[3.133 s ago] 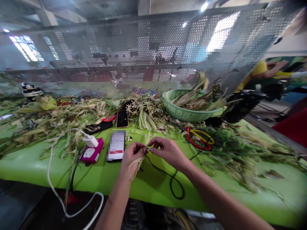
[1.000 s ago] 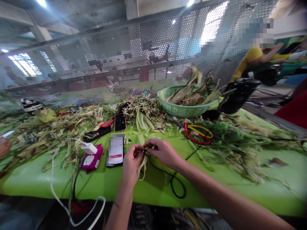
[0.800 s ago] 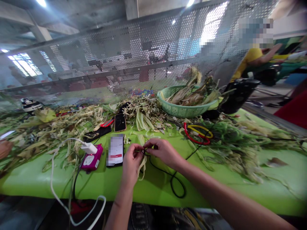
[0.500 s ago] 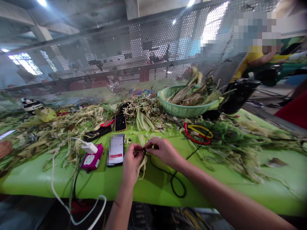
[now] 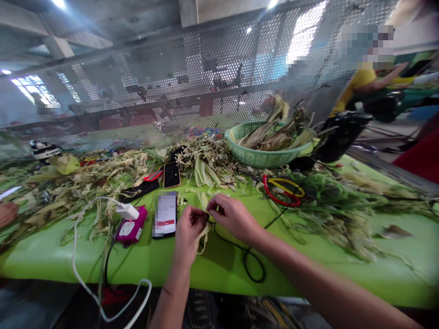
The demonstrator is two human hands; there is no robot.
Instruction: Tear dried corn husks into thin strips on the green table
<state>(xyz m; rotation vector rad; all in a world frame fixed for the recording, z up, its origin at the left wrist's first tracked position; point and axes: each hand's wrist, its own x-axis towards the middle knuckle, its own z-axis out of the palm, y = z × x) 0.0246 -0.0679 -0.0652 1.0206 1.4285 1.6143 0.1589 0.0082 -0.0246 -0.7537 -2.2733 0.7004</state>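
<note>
Pinching seen: husk strip (image 5: 203,199) held by left grip (image 5: 189,228), black cord (image 5: 264,272) touching; right grip (image 5: 232,217) beside, hold unclear; phone (image 5: 168,214) left of both.

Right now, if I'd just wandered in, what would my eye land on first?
Probably the bright green table, heaped along its back with dry, leafy strips. At its front middle, the left hand pinches a pale strip beside a thin black cord, with the right hand close by. Next, perhaps the magenta power block left of the hands and the green basket behind them, toward the right.
</note>
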